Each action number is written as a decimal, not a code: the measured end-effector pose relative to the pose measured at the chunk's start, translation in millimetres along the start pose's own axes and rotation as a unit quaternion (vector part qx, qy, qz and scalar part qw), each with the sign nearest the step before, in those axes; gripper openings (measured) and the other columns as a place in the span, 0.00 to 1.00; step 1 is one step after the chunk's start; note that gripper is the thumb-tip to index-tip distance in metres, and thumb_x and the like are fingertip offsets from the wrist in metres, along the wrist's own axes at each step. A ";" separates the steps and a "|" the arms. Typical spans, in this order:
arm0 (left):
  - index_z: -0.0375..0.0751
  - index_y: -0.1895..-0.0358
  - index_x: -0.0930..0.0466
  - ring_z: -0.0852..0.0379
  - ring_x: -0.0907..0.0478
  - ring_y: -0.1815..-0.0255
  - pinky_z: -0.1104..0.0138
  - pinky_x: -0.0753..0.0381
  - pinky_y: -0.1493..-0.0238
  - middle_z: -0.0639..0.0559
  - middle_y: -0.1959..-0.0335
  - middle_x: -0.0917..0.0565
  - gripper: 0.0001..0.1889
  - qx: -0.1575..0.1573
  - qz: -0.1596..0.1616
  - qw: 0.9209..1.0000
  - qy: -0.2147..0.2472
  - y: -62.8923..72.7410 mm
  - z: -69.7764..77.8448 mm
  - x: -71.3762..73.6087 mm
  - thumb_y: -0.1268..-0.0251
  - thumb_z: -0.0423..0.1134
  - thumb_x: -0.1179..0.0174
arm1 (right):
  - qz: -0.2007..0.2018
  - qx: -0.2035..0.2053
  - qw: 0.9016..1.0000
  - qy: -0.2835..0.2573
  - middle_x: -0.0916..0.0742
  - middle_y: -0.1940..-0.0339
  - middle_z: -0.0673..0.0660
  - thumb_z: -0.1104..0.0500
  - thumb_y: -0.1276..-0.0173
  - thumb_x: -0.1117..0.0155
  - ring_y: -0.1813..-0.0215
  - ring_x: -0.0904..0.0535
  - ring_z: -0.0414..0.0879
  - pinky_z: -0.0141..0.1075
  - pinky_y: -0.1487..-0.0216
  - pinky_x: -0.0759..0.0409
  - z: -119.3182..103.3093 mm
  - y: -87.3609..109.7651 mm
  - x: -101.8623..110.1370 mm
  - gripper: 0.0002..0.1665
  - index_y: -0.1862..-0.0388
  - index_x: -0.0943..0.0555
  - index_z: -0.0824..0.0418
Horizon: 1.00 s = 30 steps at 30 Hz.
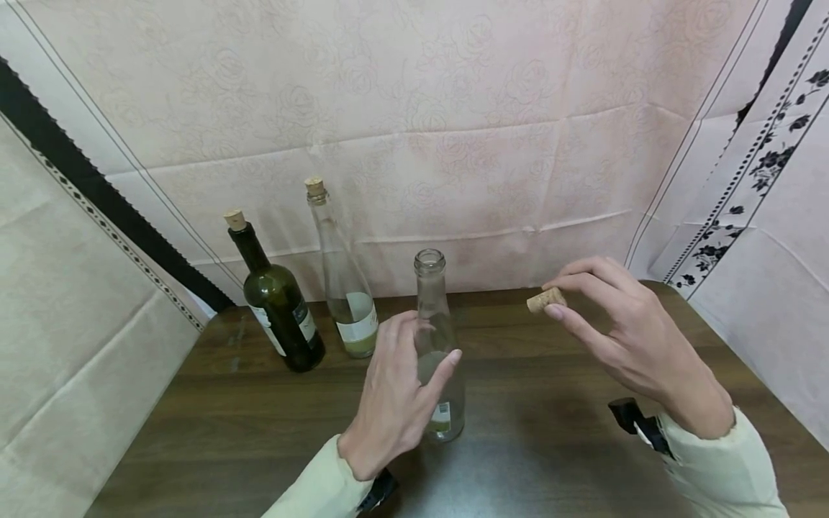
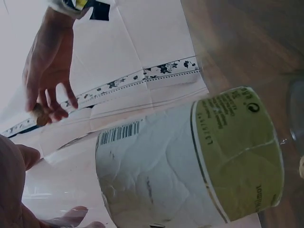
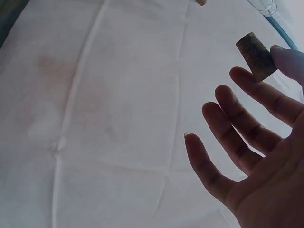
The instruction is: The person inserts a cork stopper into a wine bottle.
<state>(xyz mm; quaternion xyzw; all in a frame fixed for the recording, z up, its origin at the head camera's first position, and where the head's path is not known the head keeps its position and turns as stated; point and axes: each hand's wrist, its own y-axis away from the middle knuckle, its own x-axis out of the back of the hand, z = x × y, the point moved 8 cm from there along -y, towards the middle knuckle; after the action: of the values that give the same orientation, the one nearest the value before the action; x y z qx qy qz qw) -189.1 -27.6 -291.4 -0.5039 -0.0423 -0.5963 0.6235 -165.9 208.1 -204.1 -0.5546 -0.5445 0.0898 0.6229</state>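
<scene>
My left hand (image 1: pixel 398 392) grips a clear glass bottle (image 1: pixel 430 277) that stands uncorked on the table, with fingers and thumb around its body. In the left wrist view the bottle's label (image 2: pixel 152 166) fills the middle, white with a yellow-green band. Off to the right, my right hand (image 1: pixel 622 327) pinches a cork (image 1: pixel 546 300) between thumb and index finger, raised over the table. The right wrist view shows this cork (image 3: pixel 256 57) at the fingertips, while the other fingers spread loosely.
A dark green bottle (image 1: pixel 278 302) and a second clear bottle (image 1: pixel 346 288) stand at the back left, each with a cork in its mouth. The brown wooden table (image 1: pixel 259 432) ends against a pale patterned cloth (image 1: pixel 440 144) behind and at both sides.
</scene>
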 end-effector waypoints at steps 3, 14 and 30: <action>0.43 0.43 0.24 0.54 0.31 0.32 0.56 0.25 0.35 0.51 0.35 0.26 0.26 -0.005 -0.002 1.000 0.003 2.8 3.2 0.2 0.27 0.61 0.44 | 0.011 0.001 1.000 -0.011 0.15 0.51 0.54 0.54 0.27 0.34 0.46 0.23 0.40 0.22 0.39 0.32 -6.1 -5.1 0.3 0.11 0.53 0.13 0.58; 0.46 0.42 0.24 0.56 0.32 0.30 0.55 0.26 0.33 0.52 0.34 0.26 0.24 -0.025 -0.024 0.999 0.019 16.2 20.6 -0.2 0.26 0.61 0.45 | 0.059 0.012 0.998 -0.026 0.14 0.52 0.58 0.44 0.23 0.41 0.47 0.23 0.39 0.23 0.42 0.30 -34.4 -20.4 4.8 0.25 0.46 0.14 0.63; 0.45 0.38 0.27 0.56 0.31 0.32 0.56 0.28 0.33 0.53 0.35 0.25 0.28 -0.047 -0.044 0.998 0.006 26.7 39.1 -8.5 0.26 0.63 0.47 | 0.192 0.020 0.978 -0.080 0.16 0.57 0.66 0.46 0.22 0.42 0.52 0.21 0.39 0.28 0.44 0.26 -77.8 -35.9 6.6 0.28 0.42 0.16 0.68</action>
<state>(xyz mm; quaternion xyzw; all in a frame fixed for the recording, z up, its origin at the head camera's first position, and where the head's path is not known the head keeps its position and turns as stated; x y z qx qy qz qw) -149.1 -0.9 -293.2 -0.5267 -0.0326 -0.6272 0.5728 -120.4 153.4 -155.8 -0.6275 -0.4735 0.2626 0.5595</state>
